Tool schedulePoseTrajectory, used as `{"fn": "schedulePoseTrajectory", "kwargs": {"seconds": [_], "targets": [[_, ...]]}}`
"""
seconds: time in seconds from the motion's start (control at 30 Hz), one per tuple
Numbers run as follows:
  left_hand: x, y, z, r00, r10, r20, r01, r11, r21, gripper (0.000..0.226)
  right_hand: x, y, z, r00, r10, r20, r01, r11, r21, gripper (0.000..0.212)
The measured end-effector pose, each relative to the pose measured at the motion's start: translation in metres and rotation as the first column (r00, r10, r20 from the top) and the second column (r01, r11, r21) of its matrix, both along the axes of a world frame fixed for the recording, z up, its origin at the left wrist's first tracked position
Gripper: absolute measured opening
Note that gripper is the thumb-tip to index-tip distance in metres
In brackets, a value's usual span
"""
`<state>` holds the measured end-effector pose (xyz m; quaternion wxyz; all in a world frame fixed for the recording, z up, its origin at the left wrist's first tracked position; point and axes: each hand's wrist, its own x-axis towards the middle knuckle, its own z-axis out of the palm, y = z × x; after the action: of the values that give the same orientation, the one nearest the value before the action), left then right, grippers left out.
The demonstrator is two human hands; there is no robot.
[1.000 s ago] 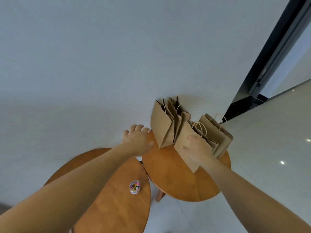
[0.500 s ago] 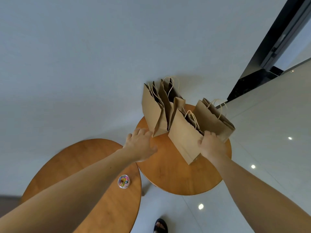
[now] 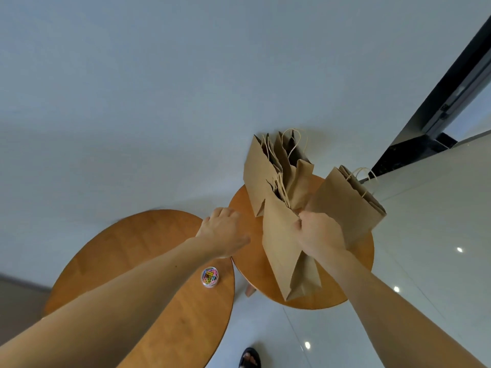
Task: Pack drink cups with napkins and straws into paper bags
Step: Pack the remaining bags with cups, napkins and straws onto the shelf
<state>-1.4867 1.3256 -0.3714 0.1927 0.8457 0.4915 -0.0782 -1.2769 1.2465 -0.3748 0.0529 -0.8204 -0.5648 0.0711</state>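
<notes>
Several brown paper bags with twine handles stand on a small round wooden table [image 3: 356,264] against the wall. My right hand [image 3: 320,232] grips the top edge of the nearest paper bag [image 3: 284,248] and holds it lifted, tilted toward me. Another bag [image 3: 345,205] stands to its right and a cluster of bags [image 3: 268,171] stands behind. My left hand [image 3: 224,231] hovers by the small table's left edge with fingers curled downward, holding nothing that I can see. No cups, napkins or straws are in view.
A larger round wooden table [image 3: 148,251] sits at the left, with a small clear tub of coloured paper clips [image 3: 210,277] near its right edge. A grey wall runs behind. Glossy tiled floor lies at the right, and a sandalled foot [image 3: 249,357] shows below.
My right hand has closed on the nearest bag's top edge and pulled it up and toward me. My left hand has drawn back slightly from the bags.
</notes>
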Motion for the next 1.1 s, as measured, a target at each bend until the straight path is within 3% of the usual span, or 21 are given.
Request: {"fn": "schedulePoseTrajectory", "kwargs": {"seconds": [0.2,0.37,0.57,0.77,0.87,0.97,1.1], "targets": [[-0.108,-0.016,0.014,0.981,0.187,0.045,-0.186,0.982,-0.020,0.070,-0.127,0.007,0.039,0.970,0.242,-0.009,-0.237,0.956,0.175,0.027],[-0.210,-0.039,0.019,0.938,0.338,0.075,-0.336,0.941,-0.028,0.071,-0.232,0.014,0.028,0.930,0.362,-0.072,-0.344,0.921,0.180,0.038],[-0.293,-0.063,-0.003,0.885,0.463,0.051,-0.457,0.885,-0.090,0.070,-0.322,0.001,-0.017,0.907,0.409,-0.100,-0.396,0.910,0.123,0.024],[-0.316,-0.081,-0.037,0.861,0.507,-0.031,-0.504,0.845,-0.180,0.073,-0.353,-0.011,-0.066,0.891,0.440,-0.117,-0.439,0.898,0.031,0.024],[-0.315,-0.082,-0.050,0.853,0.521,-0.034,-0.512,0.822,-0.249,0.075,-0.356,-0.015,-0.084,0.867,0.457,-0.198,-0.475,0.879,-0.051,0.029],[-0.311,-0.081,-0.061,0.852,0.522,-0.047,-0.510,0.805,-0.305,0.075,-0.349,-0.014,-0.090,0.845,0.412,-0.340,-0.483,0.861,-0.157,0.046],[-0.300,-0.069,-0.073,0.824,0.567,-0.010,-0.529,0.763,-0.371,0.080,-0.330,0.007,-0.089,0.851,0.441,-0.284,-0.506,0.833,-0.225,0.066]]}}
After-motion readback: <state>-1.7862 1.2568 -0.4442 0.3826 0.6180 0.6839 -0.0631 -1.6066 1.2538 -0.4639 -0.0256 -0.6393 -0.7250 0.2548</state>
